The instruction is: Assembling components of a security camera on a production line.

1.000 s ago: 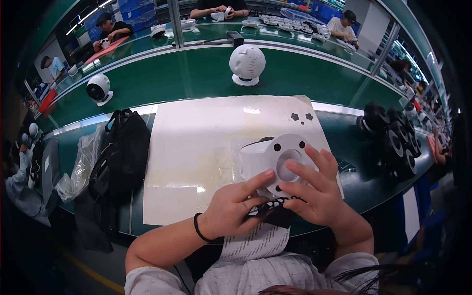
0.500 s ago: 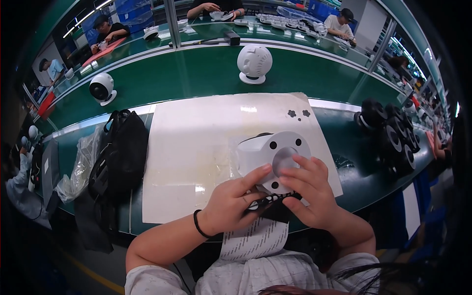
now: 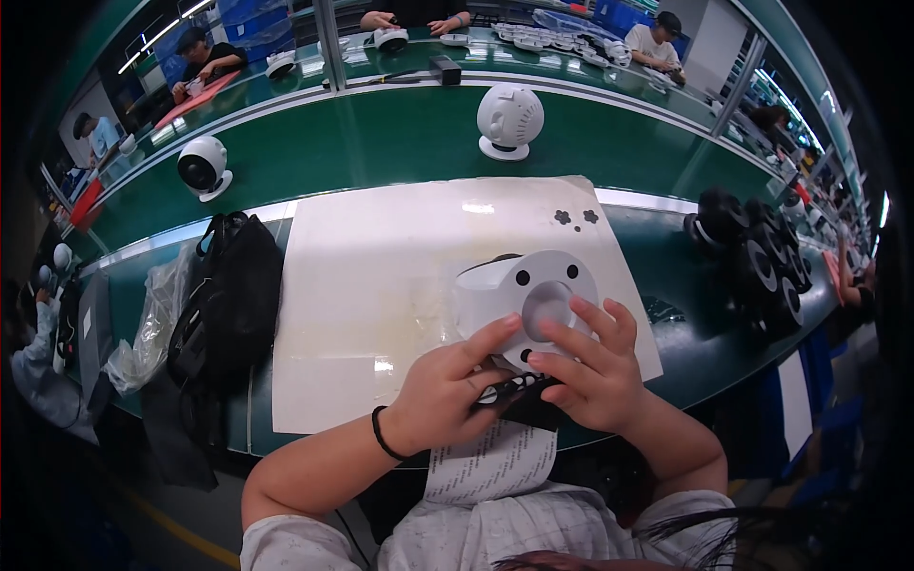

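A white, round-bodied device (image 3: 481, 297) lies tipped on the white work sheet, its flat base facing me. The base has a round grey recess and several black round pads (image 3: 572, 271). My left hand (image 3: 443, 390) is closed on a sheet of black dot stickers (image 3: 514, 388), and its index fingertip reaches the base beside the recess. Printed backing paper (image 3: 490, 462) hangs below that hand toward my lap. My right hand (image 3: 600, 366) has its fingers spread over the base, one fingertip at the lower pad. Its thumb is close to the sticker sheet.
White devices stand on the green belt beyond, one centre (image 3: 510, 119), one left (image 3: 203, 167). A black bag (image 3: 228, 295) and clear plastic (image 3: 152, 324) lie left. Black round parts (image 3: 757, 262) are piled right. Co-workers sit across the line.
My right fingers have shifted slightly onto the lower pad. Both white devices on the belt have moved a little to the right. The co-worker opposite has moved a white unit leftward.
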Available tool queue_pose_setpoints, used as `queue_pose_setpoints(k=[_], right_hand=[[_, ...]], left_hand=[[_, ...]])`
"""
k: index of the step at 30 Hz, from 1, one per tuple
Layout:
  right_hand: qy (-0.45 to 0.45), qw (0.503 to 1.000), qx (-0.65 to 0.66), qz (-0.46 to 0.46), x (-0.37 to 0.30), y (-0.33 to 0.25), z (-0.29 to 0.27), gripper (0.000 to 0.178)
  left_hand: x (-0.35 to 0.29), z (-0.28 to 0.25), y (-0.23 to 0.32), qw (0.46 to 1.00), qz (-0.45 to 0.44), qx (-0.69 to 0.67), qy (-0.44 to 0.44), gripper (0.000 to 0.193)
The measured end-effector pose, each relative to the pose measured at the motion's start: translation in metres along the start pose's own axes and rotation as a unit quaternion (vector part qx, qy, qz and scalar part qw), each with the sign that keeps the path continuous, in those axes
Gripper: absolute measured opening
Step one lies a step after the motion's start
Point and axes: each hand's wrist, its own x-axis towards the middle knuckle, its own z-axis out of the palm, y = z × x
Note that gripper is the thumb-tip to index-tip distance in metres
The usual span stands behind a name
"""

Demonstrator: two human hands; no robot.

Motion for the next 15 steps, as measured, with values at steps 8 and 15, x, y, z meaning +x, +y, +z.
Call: queue_pose_setpoints(k=[8,15], right_hand=[[0.028,0.991,0.101,0.086,0.023,0.003,-0.004,0.04],[-0.044,0.984,0.144,0.098,0.035,0.008,-0.005,0.059]], left_hand=[[0.001,0.0,-0.003,0.999,0.042,0.018,-0.011,0.022],[0.002,-0.002,-0.003,0.998,0.048,0.022,-0.017,0.025]])
